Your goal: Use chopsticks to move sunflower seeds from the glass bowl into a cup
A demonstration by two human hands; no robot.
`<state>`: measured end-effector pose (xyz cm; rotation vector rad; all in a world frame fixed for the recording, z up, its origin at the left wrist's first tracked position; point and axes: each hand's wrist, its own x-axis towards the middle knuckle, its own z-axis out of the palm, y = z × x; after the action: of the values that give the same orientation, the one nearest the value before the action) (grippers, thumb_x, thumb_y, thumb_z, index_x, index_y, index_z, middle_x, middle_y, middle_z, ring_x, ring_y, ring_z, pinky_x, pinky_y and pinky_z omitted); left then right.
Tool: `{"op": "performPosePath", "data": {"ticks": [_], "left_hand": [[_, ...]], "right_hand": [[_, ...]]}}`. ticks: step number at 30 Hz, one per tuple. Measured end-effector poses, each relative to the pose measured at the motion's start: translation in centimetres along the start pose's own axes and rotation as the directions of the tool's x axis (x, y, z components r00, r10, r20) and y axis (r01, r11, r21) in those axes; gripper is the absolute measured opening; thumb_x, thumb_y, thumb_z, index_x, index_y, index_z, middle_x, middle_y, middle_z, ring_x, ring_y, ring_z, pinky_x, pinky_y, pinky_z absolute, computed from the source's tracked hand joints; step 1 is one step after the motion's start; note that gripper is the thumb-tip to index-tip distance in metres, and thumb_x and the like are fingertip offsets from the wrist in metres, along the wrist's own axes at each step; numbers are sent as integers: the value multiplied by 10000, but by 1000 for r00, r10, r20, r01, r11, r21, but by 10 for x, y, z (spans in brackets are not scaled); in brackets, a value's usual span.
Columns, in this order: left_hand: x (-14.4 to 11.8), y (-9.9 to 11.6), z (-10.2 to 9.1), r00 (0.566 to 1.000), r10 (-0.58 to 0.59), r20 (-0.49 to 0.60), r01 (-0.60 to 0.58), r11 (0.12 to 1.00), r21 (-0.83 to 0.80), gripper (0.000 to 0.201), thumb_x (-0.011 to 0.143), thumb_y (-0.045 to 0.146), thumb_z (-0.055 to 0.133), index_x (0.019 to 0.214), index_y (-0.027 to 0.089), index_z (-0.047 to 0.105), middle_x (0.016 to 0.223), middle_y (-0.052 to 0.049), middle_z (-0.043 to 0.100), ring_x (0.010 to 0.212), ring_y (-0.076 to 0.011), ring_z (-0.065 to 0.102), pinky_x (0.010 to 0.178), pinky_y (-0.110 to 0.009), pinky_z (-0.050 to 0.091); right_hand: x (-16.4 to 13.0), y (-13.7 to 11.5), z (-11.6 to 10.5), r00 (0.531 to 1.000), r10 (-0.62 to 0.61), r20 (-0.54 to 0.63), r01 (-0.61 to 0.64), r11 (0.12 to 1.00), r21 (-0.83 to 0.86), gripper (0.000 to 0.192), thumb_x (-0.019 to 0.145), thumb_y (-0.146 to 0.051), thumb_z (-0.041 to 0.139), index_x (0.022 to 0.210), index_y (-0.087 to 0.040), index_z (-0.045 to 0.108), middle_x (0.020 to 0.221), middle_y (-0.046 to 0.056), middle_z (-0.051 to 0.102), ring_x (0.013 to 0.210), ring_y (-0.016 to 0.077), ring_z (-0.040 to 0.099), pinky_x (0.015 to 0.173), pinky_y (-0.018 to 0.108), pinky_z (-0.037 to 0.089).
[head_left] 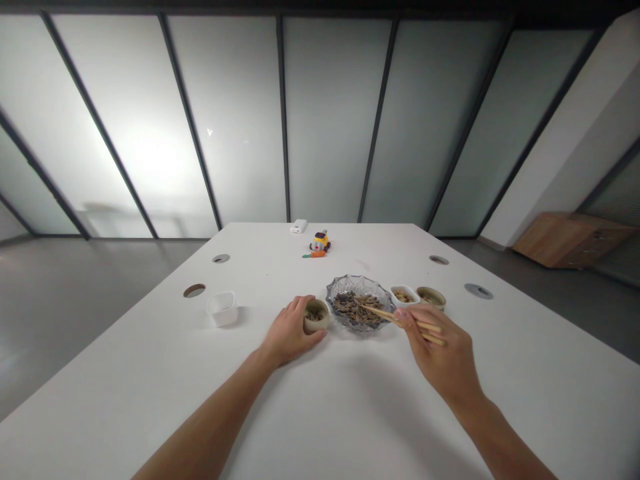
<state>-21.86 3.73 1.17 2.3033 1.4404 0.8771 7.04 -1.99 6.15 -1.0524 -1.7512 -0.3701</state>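
Observation:
My left hand (293,333) is wrapped round a small beige cup (317,325), which stands on the table and has some brown bits inside. Right beside it is a scalloped clear glass bowl (334,288) filled with dark brown, stick-like dried pieces (360,310). Held in my right hand (443,347) is a pair of wooden chopsticks (383,313), their tips down among the pieces in the bowl. Whether the tips pinch a piece is too small to tell.
A white dish (405,297) of yellowish bits and another beige cup (431,298) stand right of the bowl. To the left is a white square container (223,310). Farther back lie a toy vehicle (320,241), an orange-and-green item (315,254) and a white box (299,226). Round holes pierce the white table (300,427).

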Motion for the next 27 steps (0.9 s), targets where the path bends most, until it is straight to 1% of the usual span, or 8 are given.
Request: {"op": "performPosePath", "data": {"ticks": [5,8,12,15,20,22,24,27], "left_hand": [[0,0,0,1000,3,1,-3,1000,-2,636,838,324,802,1401,248,517,1319,-101,629,1201,-331,645,1048,-464,508],[-1,-1,0,1000,0,6,0,1000,-9,638,839,315,801,1404,245,512,1327,-101,627,1209,-328,641,1048,-457,506],[0,-1,0,1000,-5,0,5,1000,-4,626,835,315,801,1393,247,525,1315,-95,635,1195,-326,648,1041,-453,507],[1,-1,0,1000,-9,1,9,1000,-3,633,829,300,802,1394,240,524,1320,-96,635,1192,-325,648,1049,-461,504],[3,1,-1,1000,1,-4,-1,1000,-10,633,830,290,797,1398,259,519,1320,-88,635,1206,-316,647,1059,-444,502],[3,2,-2,1000,7,-8,-7,1000,-12,627,829,287,792,1395,262,523,1313,-87,638,1206,-314,648,1058,-443,503],[2,2,-2,1000,5,-10,-5,1000,-11,626,826,285,793,1392,257,526,1310,-92,639,1204,-319,648,1054,-449,505],[1,2,-1,1000,2,-7,-2,1000,-8,628,823,290,804,1386,249,528,1318,-98,636,1210,-325,646,1056,-457,506]], "right_hand": [[2,-3,-1,999,-14,-42,14,1000,-5,197,1046,-220,612,863,-213,685,815,31,759,734,173,742,714,269,568],[3,-4,-3,996,-17,-91,16,1000,-4,189,1035,-197,621,864,-209,701,815,34,758,750,178,747,713,272,575],[1,-10,-6,990,9,-138,3,997,81,185,1022,-156,608,894,-206,732,853,47,754,793,184,751,735,282,590],[-2,-20,-5,995,-18,-101,37,982,184,184,1012,-122,597,930,-204,739,884,50,749,803,171,745,741,274,595],[-7,-40,2,993,-120,6,109,923,368,162,988,-80,618,963,-199,726,911,56,749,805,162,752,726,250,611],[-8,-43,4,990,-138,27,116,908,403,160,983,-75,626,976,-200,725,917,55,746,814,162,752,727,246,614],[-7,-40,4,993,-117,-1,109,922,371,170,986,-70,620,990,-203,725,928,54,742,833,162,748,747,251,613],[-5,-25,3,994,-62,-86,81,968,236,170,995,-79,616,995,-209,725,935,52,734,841,165,737,774,268,604]]}}
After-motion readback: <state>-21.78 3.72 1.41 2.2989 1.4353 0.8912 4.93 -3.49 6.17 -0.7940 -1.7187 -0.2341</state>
